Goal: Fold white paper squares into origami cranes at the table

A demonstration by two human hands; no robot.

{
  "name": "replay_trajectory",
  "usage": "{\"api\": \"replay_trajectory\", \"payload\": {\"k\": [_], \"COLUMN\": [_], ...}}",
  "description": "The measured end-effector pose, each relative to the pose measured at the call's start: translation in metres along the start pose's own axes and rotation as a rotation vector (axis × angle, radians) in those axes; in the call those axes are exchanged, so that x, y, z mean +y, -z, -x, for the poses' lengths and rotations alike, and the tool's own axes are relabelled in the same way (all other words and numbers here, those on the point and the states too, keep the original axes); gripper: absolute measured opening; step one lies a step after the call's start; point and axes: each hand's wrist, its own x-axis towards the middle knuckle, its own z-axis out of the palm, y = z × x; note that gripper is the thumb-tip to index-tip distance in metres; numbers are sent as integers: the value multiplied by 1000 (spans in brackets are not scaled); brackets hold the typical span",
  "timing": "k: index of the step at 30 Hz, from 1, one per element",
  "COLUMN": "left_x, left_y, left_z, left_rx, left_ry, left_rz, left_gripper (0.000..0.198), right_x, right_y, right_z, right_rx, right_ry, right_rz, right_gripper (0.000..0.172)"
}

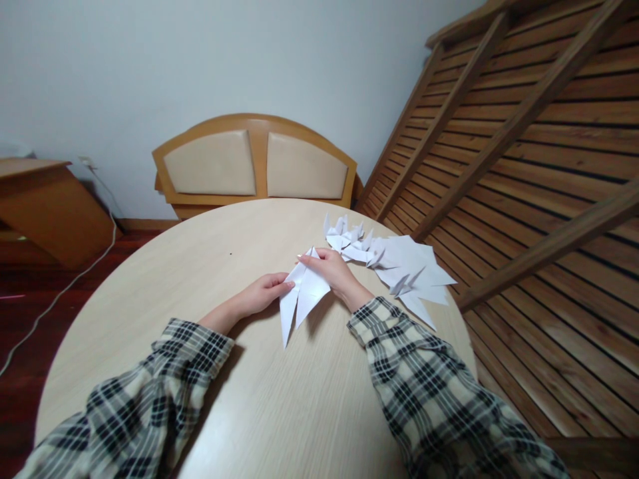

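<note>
Home room — round table (200, 279), wooden headboard (254, 163)

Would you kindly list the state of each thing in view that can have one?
White folded paper piece: partly folded, two points toward the person, pinched by both hands.
Left hand: grip on its left edge.
Right hand: grip on its top.
White paper cranes: finished, clustered.
Flat white sheets: unfolded, stacked loosely.
</note>
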Motion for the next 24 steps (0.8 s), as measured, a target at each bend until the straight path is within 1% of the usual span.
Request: {"api": "replay_trajectory", "payload": {"k": [9,16,24], "left_x": [-2,-2,-1], "left_y": [2,2,2], "left_z": [-1,-1,-1], "left_rx": [-37,-31,-55], "left_ry": [0,-13,-36], "left_rz": [-21,-48,-84], "left_gripper": [32,32,34], "right_x": [-7,-10,-13], "right_y": [-4,-6,-7], "right_z": [2,3,4], "right_rx": [7,23,58], "right_ry": [-159,-210,-211], "right_rz": [-152,-265,-355], "right_gripper": [7,10,13]}}
